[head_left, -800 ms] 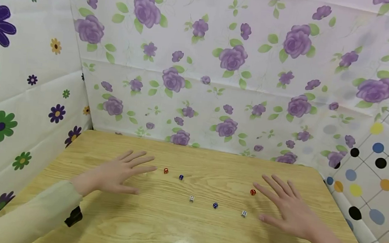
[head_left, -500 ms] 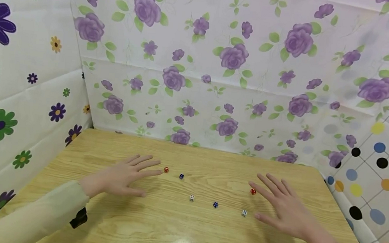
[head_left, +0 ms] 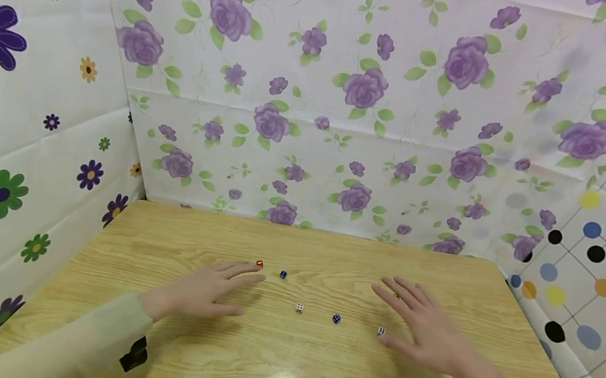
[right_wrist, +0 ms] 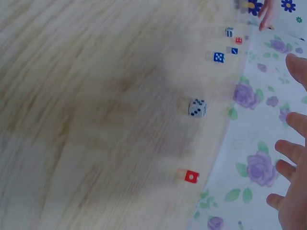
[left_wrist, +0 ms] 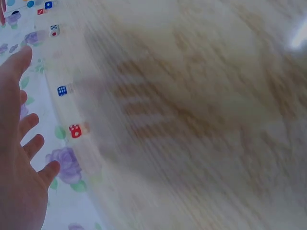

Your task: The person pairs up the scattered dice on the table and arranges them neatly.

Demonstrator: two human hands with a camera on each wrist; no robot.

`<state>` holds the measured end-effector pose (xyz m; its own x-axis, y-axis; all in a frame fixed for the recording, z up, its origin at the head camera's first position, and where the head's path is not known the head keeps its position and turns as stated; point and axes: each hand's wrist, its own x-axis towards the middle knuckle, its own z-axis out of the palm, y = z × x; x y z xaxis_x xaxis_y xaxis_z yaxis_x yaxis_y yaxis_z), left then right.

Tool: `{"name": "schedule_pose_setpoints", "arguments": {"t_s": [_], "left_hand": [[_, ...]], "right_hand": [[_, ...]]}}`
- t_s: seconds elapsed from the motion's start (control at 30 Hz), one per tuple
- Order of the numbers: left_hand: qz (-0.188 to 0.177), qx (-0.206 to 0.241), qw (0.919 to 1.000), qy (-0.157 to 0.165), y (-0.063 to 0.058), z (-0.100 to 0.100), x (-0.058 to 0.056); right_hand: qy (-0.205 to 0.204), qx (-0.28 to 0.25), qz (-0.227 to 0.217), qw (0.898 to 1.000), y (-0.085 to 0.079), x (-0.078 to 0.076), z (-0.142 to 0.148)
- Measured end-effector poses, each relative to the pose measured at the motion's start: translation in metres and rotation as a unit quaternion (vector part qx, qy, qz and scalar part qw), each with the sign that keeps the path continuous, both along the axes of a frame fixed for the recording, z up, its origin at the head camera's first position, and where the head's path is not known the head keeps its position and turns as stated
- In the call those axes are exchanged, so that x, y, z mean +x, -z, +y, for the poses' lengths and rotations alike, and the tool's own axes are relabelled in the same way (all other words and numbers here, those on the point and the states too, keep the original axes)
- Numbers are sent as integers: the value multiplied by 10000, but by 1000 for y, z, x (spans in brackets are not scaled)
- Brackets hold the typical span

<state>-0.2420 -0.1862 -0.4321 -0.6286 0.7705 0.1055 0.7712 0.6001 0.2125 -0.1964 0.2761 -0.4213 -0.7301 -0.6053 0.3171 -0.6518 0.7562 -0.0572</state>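
Observation:
My left hand [head_left: 208,289] hovers over the left part of the table, fingers spread and holding nothing. Its fingertips come close to a red die [head_left: 260,264] in the head view, and a blue die [head_left: 283,275] lies just to the right. My right hand [head_left: 426,329] is spread in the air on the other side, also holding nothing. It mostly covers a second red die [right_wrist: 192,177], which shows fully in the right wrist view. By its thumb sits a white die [head_left: 381,330]. Between the hands lie another white die [head_left: 299,307] and another blue die [head_left: 337,319].
The wooden table [head_left: 242,360] has a flowered cloth [head_left: 317,154] hanging behind it. More patterned cloth stands at the left [head_left: 62,190] and a dotted cloth [head_left: 572,300] at the right. A black strap [head_left: 135,355] hangs under the left sleeve.
Both hands have moved inward, the left one rightward and the right one leftward. The right hand now covers most of the right red die. The dice have stayed in place.

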Motion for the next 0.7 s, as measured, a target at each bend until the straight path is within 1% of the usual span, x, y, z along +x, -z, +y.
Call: {"name": "schedule_pose_setpoints", "arguments": {"t_s": [0.13,0.27,0.43,0.57,0.7], "left_hand": [[-102,24,9999,-119,3,10,2],[-242,164,9994,-166,6,22,3],[-287,484,9982,-225,11,38,4],[-364,704,9964,-291,16,48,4],[-604,961,9929,-363,17,57,4]], "right_hand": [[-40,-77,8,10000,4,1,-9],[-6,-194,-1,9998,8,2,-16],[-109,-365,88,9992,13,4,-25],[-188,-511,74,9985,16,6,-31],[-156,-612,75,9980,19,8,-39]]}}
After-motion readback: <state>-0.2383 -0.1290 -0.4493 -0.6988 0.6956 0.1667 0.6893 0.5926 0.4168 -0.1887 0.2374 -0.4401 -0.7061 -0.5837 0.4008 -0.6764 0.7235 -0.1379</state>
